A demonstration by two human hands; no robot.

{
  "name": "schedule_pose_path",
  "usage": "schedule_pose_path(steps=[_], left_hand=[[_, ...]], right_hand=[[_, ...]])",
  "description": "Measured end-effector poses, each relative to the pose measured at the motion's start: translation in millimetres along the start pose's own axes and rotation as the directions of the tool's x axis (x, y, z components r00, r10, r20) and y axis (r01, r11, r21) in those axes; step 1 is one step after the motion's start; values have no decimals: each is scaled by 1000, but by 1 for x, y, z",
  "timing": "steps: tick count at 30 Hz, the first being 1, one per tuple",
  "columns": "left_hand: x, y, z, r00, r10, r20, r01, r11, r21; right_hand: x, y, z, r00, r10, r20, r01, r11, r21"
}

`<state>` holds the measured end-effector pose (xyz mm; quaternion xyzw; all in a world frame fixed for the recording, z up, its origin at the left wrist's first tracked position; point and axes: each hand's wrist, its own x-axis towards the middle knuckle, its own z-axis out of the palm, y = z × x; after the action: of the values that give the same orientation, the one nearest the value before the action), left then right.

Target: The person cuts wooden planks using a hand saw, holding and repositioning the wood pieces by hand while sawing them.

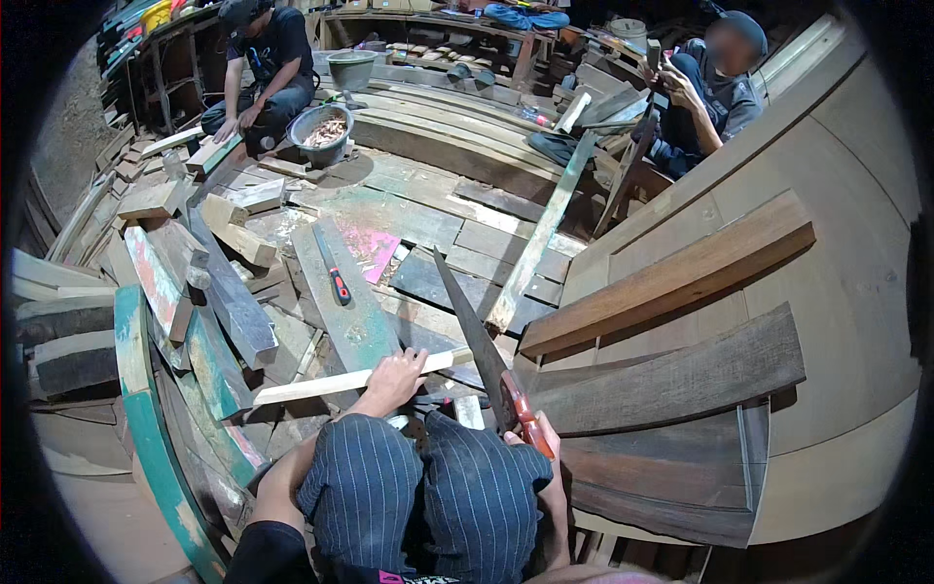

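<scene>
My left hand [391,382] is closed around a narrow pale wood strip [309,386], which lies crosswise just beyond my knees. In my right hand [551,436] is a handsaw [474,333], gripped by its reddish-brown handle. The blade points up and away, its dark side passing close by the strip's right end; whether the teeth touch the wood I cannot tell. Past my left hand lies a grey plank [352,316]. On that plank rests a slim hand tool [334,268] with a red and black handle and a narrow metal blade.
Thick timbers [671,277] lean over a pale curved panel on my right. Painted offcuts [209,341] pile up at left. A greenish beam [545,229] runs away from me. Beyond are a bucket of shavings [304,125] and two people, one crouching far left, one far right.
</scene>
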<state>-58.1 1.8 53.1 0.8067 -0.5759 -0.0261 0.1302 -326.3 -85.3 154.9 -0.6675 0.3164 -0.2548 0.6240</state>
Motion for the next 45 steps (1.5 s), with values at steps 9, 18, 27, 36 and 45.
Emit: schedule_pose_path(steps=[9,18,27,36,45], left_hand=[[4,2,0,1000,15,10,-15,1000,22],[1,-1,2,999,12,-42,-12,1000,-1],[-4,-3,4,1000,25,-7,-25,1000,1],[1,1,0,1000,24,1,-24,1000,-13],[-3,-1,1,1000,14,-20,-14,999,-38]], right_hand=[[-2,-11,2,1000,30,-6,-30,997,74],[-2,-5,7,997,51,-64,-48,998,38],[2,-6,8,998,28,-54,-25,998,57],[4,-18,10,991,99,-94,-86,987,133],[2,-19,12,992,83,-97,-80,996,29]])
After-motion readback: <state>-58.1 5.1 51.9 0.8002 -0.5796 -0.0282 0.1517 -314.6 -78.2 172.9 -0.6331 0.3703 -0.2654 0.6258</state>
